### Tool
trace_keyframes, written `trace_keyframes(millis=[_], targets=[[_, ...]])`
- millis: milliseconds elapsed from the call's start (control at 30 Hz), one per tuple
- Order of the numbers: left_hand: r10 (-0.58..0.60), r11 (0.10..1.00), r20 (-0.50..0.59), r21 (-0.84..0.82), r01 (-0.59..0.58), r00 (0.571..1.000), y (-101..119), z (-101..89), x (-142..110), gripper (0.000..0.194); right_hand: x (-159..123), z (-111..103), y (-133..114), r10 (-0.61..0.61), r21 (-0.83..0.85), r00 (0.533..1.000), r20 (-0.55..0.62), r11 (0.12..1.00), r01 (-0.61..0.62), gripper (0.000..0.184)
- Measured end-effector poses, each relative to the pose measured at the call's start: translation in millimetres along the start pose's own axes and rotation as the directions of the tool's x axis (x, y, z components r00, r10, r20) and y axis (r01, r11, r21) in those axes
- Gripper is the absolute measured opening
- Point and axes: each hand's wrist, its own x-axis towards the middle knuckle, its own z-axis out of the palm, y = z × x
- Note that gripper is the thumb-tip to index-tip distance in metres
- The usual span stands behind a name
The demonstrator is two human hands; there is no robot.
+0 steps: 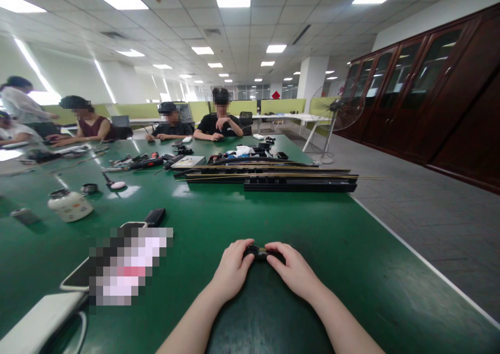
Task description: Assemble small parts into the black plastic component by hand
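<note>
Between my two hands, low over the green table (219, 213), is a small dark elongated part (258, 253) with a lighter patch near its middle. My left hand (233, 264) is closed on its left end, thumb in front and fingers behind. At the opposite end, my right hand (291, 265) grips it the same way. Fingers cover both ends of the part, and its exact kind is too small to make out.
Long black rails (300, 186) with thin brass-coloured rods lie across the table ahead. To my left are a tablet (78, 277), a white jar (70, 206), a black box (155, 217) and a white case (41, 320) with a cable. Several people sit beyond; a fan (332, 106) stands right.
</note>
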Motion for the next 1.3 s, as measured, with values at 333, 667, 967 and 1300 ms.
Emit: trace_keyframes(millis=[333, 667, 967, 1300], targets=[[0.024, 1.000, 0.018, -0.006, -0.024, 1.000, -1.4, -0.2, -1.9, 0.042, -0.3, -1.0, -2.1, -0.016, 0.004, 1.000, -0.008, 1.000, 0.016, 0.034], [0.089, 0.995, 0.095, 0.032, -0.092, 0.992, 9.2, -8.7, -5.4, 0.040, -0.2, -1.3, -3.9, -0.059, -0.043, 0.997, 0.044, 0.997, 0.061, 0.024], [0.057, 0.998, 0.059, 0.037, -0.059, 0.997, 1.2, -1.4, -4.6, 0.044, -1.3, -1.2, -3.7, -0.021, -0.075, 0.998, 0.052, 0.997, 0.025, 0.021], [0.093, 0.994, 0.056, 0.055, -0.096, 0.994, 2.9, -2.7, -4.3, 0.037, -0.7, 0.3, -3.6, -0.041, -0.045, 0.998, 0.036, 0.998, 0.043, 0.019]])
